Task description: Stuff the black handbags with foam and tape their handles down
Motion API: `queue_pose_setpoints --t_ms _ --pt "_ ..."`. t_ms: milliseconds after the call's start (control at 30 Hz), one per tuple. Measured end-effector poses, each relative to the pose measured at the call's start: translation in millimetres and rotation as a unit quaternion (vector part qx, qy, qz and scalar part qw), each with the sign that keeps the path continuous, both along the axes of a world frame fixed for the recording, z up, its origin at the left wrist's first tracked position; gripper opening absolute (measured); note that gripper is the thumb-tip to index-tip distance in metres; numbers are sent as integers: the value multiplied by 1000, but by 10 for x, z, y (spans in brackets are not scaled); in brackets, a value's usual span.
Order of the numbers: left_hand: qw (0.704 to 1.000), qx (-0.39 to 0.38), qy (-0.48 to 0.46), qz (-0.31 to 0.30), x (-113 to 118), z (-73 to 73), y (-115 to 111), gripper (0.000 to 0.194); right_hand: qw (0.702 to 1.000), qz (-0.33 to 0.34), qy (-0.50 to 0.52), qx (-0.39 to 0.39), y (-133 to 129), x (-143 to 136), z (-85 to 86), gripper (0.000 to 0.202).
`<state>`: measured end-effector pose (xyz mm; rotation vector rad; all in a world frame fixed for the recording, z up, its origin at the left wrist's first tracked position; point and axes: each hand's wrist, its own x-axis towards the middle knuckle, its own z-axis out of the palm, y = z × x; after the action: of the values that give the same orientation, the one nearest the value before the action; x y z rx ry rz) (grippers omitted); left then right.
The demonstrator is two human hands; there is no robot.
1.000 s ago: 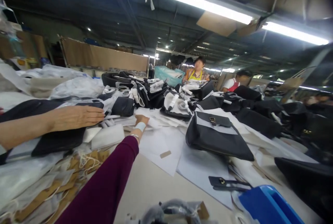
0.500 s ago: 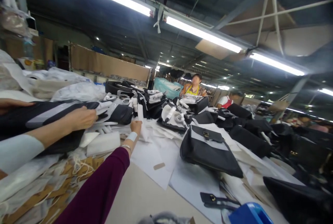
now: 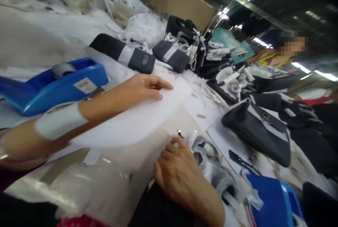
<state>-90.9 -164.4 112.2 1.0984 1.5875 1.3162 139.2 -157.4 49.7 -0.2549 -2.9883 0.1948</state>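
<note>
Over a white sheet point(image 3: 132, 125), my left hand point(image 3: 139, 89) has its thumb and fingers apart, with the fingertips near the sheet's far end. A pale band and a bracelet are on that wrist. Nearer to me, my right hand point(image 3: 176, 170) is curled at the upper edge of a black item point(image 3: 163, 209); what its fingers grip is hidden. Just beyond its knuckles lies a small metal clip point(image 3: 180, 132). Beside it are grey rings in clear wrap point(image 3: 213, 163).
Blue trays stand at left point(image 3: 87, 79) and lower right point(image 3: 271, 195). Wrapped black bags point(image 3: 171, 56) are piled beyond, and a black handbag point(image 3: 258, 132) lies at right. Clear plastic point(image 3: 87, 184) is at lower left. A person point(image 3: 274, 58) stands at the back.
The view has turned down and left. My left hand has come back from the far pile to the white sheet. My right hand now shows; another person's hands on a black bag are gone from view.
</note>
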Motion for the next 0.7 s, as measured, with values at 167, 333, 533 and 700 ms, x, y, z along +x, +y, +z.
queue_pose_setpoints --t_ms 167,333,533,700 --pt "983 -68 -167 -38 -11 -412 -1219 49 999 -1 36 -36 -40 45 261 33" --pt "939 -127 -302 -108 300 -723 -1444 55 997 21 58 -45 -109 32 300 28" --pt "944 -78 -295 -123 622 -914 -1298 52 996 27 74 -47 -120 57 328 27" --pt "949 -69 -270 -145 723 -939 -1143 59 996 35 77 -27 -100 100 335 29"
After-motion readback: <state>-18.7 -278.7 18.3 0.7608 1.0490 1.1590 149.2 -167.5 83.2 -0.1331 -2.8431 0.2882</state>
